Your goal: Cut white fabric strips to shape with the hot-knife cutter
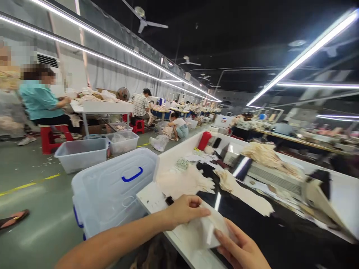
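While the left hand (185,211) curled its fingers down onto the near edge of a pale cut piece (209,229), the right hand (241,249) came up from below and pinched the same piece from the opposite side, thumb on top, so that both hands were closed on it and stood close together with only the piece between them. That piece lay flat at the front corner of the white worktable (153,200), partly over the dark surface that ran away from the hands. Just beyond the left hand lay a heap of cream cut pieces (185,181), and beyond the right hand a second cream stack (228,181) trailed toward it. Farther off past both hands stood a red bottle (204,141) and, to the right of it, a larger pile of pale fabric (263,154). Left of the left hand, down beside the table, sat a clear plastic bin with a blue handle (112,186), with two more clear bins (82,153) on the floor well beyond it. Far to the left a person in a teal shirt (39,99) sat on a red stool (52,136) at another table.
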A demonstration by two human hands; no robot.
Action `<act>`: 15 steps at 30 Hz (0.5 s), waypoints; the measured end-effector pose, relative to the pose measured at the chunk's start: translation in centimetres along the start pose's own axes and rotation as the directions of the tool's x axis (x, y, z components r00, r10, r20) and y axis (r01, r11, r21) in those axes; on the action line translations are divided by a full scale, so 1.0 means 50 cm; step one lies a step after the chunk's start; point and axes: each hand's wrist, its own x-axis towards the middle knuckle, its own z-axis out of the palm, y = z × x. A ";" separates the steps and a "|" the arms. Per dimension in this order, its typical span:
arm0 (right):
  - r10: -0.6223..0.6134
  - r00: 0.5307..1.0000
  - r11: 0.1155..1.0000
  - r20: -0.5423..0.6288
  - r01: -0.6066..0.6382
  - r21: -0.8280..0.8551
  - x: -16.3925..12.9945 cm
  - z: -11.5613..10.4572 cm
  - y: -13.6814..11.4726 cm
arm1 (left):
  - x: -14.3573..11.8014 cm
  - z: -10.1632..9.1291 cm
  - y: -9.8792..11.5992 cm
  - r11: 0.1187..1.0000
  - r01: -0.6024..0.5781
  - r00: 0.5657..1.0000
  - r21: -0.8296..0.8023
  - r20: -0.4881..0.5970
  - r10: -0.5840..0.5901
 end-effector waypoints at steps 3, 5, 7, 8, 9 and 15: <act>-0.020 1.000 1.000 0.023 0.021 -0.008 -0.015 0.002 -0.013 | 0.003 -0.003 0.006 1.000 -0.013 1.000 -0.003 0.023 0.013; -0.005 1.000 0.999 0.028 0.006 -0.035 -0.018 -0.004 -0.016 | 0.007 -0.002 0.010 1.000 -0.018 1.000 0.020 0.018 0.018; 0.013 1.000 0.999 0.020 -0.012 -0.034 -0.021 -0.011 -0.012 | 0.010 0.001 0.012 0.999 -0.013 1.000 0.051 0.004 0.013; 0.019 1.000 1.000 0.011 -0.019 -0.023 -0.022 -0.013 -0.009 | 0.012 0.003 0.012 0.998 -0.007 1.000 0.067 -0.003 0.007; 0.024 1.000 1.000 0.002 -0.024 -0.011 -0.024 -0.015 -0.007 | 0.013 0.006 0.012 0.997 0.002 1.000 0.081 -0.011 -0.001; 0.025 0.999 1.000 0.044 -0.025 -0.005 -0.042 -0.024 0.001 | 0.024 0.030 0.009 0.992 0.046 0.997 0.120 -0.059 -0.039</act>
